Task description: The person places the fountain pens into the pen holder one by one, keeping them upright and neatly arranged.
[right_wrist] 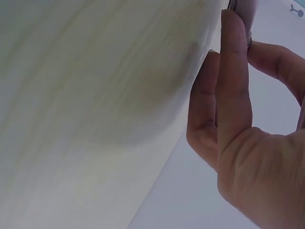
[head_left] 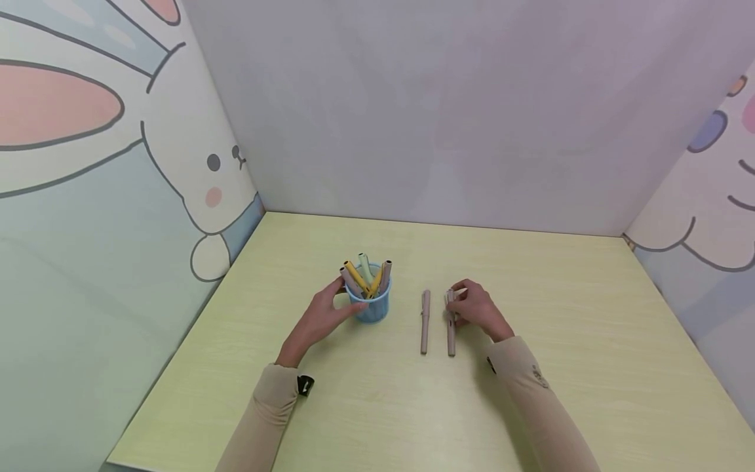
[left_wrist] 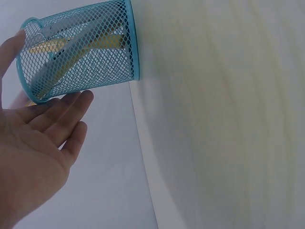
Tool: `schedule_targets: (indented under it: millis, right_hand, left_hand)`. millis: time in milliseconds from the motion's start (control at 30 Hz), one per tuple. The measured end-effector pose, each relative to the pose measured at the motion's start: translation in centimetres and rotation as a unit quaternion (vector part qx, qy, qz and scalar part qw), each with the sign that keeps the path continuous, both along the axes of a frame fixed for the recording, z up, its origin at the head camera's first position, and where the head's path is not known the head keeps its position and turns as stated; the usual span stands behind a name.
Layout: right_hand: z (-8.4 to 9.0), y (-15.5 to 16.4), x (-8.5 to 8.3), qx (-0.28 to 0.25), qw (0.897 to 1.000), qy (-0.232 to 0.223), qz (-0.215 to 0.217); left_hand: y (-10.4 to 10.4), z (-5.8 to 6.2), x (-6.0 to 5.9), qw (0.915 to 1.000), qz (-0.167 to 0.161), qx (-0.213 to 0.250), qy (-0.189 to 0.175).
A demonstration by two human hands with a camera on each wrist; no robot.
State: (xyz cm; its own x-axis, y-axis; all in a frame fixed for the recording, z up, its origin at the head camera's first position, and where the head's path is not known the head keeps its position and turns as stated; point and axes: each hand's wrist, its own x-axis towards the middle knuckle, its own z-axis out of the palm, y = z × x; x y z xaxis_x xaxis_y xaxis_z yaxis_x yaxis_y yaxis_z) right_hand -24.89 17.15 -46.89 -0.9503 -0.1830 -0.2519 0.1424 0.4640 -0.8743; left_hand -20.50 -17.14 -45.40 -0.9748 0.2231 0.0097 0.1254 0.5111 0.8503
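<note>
The left hand (head_left: 321, 318) rests with straight, relaxed fingers against the side of the blue mesh cup (head_left: 370, 303), thumb behind the rim and no real grip closed on it; the cup stands on the desk (head_left: 566, 367) with several pens leaning inside. The right hand (head_left: 476, 308) curls its fingertips on the upper end of a brown pen (head_left: 451, 328) lying flat, and a second brown pen (head_left: 425, 322) lies parallel just to the left of that grip, apart from it. To lift the pen well, I judge the pinch should close firmly near its end before raising, while the left hand steadies the cup. The left wrist view alone shows the open palm (left_wrist: 33, 157) beside the mesh (left_wrist: 83, 47); the right wrist view shows curled fingers (right_wrist: 233, 71) closely but hardly any pen.
</note>
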Motion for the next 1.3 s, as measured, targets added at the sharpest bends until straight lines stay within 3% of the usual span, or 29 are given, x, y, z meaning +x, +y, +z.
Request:
schedule_targets:
  millis: [300,633,1300]
  right_hand:
    - [0.4,0.4,0.1,-0.072,0.997,0.033,-0.003]
    - [0.9,-0.1,-0.2,-0.119,0.984,0.129,-0.006]
    - [2.4,-2.6,-0.2,-0.218,0.934,0.283,0.015]
  left_hand:
    - [0.1,0.0,0.0,1.0,0.002,0.0,-0.003]
    - [0.0,0.0,0.1,1.0,0.003,-0.002,-0.001]
    - [0.1,-0.2,0.1,1.0,0.001,0.007,0.004]
